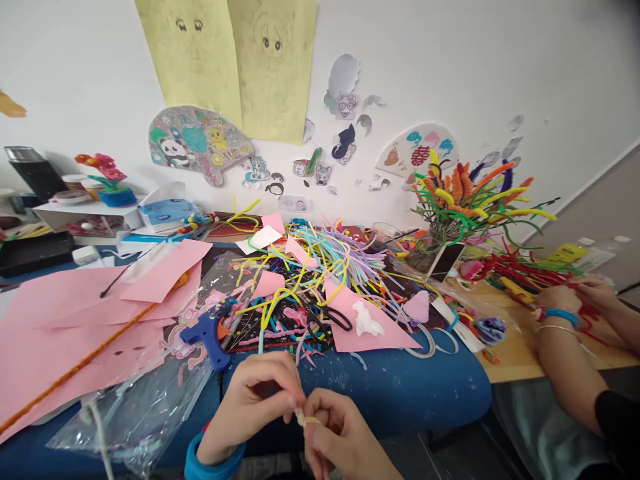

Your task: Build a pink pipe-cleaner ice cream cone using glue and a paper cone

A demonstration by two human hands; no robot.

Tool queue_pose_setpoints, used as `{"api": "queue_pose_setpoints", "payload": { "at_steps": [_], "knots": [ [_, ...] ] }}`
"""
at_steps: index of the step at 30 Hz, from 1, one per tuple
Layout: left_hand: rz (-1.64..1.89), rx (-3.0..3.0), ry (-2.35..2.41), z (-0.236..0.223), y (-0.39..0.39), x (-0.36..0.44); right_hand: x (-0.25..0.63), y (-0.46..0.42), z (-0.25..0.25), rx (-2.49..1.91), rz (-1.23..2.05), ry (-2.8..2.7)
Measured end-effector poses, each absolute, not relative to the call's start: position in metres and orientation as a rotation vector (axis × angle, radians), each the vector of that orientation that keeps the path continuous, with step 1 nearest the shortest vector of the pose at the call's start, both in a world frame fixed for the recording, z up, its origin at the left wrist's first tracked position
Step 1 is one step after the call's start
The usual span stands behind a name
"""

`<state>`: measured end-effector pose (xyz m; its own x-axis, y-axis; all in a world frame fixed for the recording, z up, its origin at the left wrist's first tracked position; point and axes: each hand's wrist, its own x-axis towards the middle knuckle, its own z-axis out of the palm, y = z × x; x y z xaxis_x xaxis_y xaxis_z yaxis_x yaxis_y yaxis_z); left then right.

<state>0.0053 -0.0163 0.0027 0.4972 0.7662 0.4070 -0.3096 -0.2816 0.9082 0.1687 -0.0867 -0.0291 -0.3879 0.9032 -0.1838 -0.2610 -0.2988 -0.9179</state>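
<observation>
In front of the table's edge, my left hand (257, 399) and my right hand (343, 430) meet with fingers closed around a short, pale cream pipe cleaner (311, 421). My left thumb and forefinger pinch its one end, while my right fingers wrap round the rest and hide much of it. A blue hot glue gun (213, 337) lies on the table just beyond my left hand. Black-handled scissors (325, 321) rest among loose pipe cleaners (320, 257) farther back. On a pink sheet (387, 333) beyond my right hand sits a small white fluffy piece (367, 319).
Pink paper (75, 320) and a clear plastic bag (145, 407) cover the left side. At the back right, a vase holds colourful pipe-cleaner stems (465, 193), with a phone (447, 262) leaning nearby. A co-worker's hands (560, 300) work on red pipe cleaners at the wooden table (520, 353).
</observation>
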Motion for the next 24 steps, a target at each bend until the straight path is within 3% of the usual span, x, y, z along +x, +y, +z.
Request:
{"api": "queue_pose_setpoints", "payload": {
  "at_steps": [5,8,10,12,19,24],
  "knots": [
    [1.262,1.537,0.793,0.011,-0.029,0.015,0.176,-0.089,-0.028,-1.351,0.972,-1.393],
    [1.349,1.560,0.922,0.011,-0.035,0.021,0.178,-0.087,-0.035,-1.342,0.418,-1.609],
    [1.354,1.447,0.925,0.009,-0.034,0.023,0.178,-0.086,-0.039,-1.294,0.262,-1.663],
    [1.276,1.295,0.827,0.007,-0.031,0.024,0.177,-0.087,-0.041,-1.301,0.422,-1.603],
    [0.843,1.217,0.297,-0.003,-0.016,0.019,0.175,-0.086,-0.032,-0.986,1.731,-0.933],
    [0.881,1.260,0.268,-0.008,-0.013,0.022,0.174,-0.083,-0.032,-0.788,2.040,-0.811]
  ]
}}
